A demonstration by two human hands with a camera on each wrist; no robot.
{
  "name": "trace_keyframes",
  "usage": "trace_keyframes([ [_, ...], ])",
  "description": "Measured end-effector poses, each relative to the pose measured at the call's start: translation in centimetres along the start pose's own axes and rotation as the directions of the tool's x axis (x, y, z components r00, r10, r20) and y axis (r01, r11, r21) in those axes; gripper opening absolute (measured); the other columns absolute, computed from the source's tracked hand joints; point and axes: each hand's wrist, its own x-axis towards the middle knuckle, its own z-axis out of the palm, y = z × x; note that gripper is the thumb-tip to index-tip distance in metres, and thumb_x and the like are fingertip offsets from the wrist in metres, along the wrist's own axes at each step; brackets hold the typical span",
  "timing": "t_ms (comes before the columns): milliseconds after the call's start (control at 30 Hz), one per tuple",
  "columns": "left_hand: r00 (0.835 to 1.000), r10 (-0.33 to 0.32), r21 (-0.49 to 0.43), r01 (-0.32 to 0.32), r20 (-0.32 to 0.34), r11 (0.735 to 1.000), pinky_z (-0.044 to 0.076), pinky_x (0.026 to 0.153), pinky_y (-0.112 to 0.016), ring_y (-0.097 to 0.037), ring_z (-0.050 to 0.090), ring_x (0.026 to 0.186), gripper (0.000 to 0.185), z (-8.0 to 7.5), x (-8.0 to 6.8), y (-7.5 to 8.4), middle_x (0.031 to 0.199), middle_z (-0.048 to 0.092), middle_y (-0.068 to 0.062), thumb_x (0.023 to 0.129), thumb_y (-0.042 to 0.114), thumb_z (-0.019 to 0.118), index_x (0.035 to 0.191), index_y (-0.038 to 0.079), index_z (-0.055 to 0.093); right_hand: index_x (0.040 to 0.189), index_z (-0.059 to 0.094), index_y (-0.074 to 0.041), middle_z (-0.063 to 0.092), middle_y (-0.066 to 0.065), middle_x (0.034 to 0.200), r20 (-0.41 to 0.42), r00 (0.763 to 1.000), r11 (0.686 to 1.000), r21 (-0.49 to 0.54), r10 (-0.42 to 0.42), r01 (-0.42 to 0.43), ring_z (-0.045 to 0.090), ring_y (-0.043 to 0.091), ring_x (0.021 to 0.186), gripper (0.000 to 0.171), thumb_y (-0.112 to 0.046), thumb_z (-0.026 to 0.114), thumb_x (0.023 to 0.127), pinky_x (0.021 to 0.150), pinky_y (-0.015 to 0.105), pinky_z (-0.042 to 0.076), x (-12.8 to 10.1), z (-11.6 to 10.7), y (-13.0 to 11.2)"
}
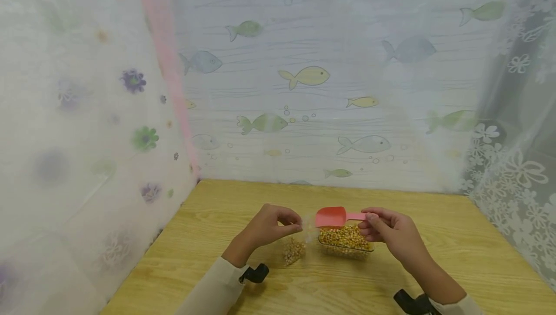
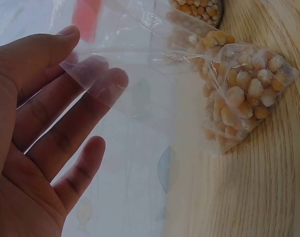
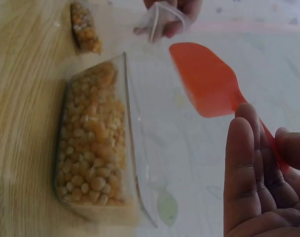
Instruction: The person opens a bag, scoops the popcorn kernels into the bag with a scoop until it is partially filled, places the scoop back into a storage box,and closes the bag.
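Note:
My left hand [image 1: 273,227] pinches the top edge of a clear plastic bag [image 2: 140,84] between thumb and fingers. Corn kernels [image 2: 243,89] fill the bag's lower end, close over the table. In my right hand [image 1: 393,235] is the handle of a red scoop [image 1: 332,217], gripped between thumb and fingers. The scoop's blade points left, toward the bag's mouth, and no kernels show in it. Below the scoop stands a clear rectangular container [image 3: 132,163] of yellow corn kernels [image 1: 345,236].
The wood-grain table [image 1: 243,194] spreads under everything. Behind it hangs a curtain printed with fish [image 1: 310,76]. A flowered sheet [image 1: 65,127] closes the left side, and a white-flowered sheer curtain [image 1: 517,160] the right. Black wrist mounts [image 1: 256,273] sit at both cuffs.

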Motion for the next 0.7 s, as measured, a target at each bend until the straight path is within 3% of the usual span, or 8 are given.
trace_keyframes([
  [300,1.0,-0.003,0.008,0.003,0.0,1.0,0.058,0.077,-0.023,0.002,0.069,0.086,0.011,-0.1,0.1,0.0,0.101,0.076,0.015,0.098,0.034,0.074,0.107,0.03,0.079,0.139,0.057,0.007,0.077,0.014,0.105,-0.023,0.996,0.996,0.03,0.083,-0.082,0.077,0.022,0.094,0.047,-0.028,0.06,0.107,0.08,0.035,0.064,0.7,-0.9,1.0],
  [700,1.0,-0.011,-0.03,0.01,-0.021,1.0,0.059,0.081,-0.025,0.001,0.07,0.088,0.02,-0.1,-0.2,-0.5,0.101,0.076,0.014,0.098,0.037,0.074,0.11,0.022,0.08,0.136,0.057,0.011,0.076,0.013,0.096,-0.045,0.989,0.988,-0.051,0.141,-0.143,0.076,0.023,0.084,0.046,-0.026,0.06,0.107,0.074,0.035,0.064,1.0,-1.3,2.3],
])
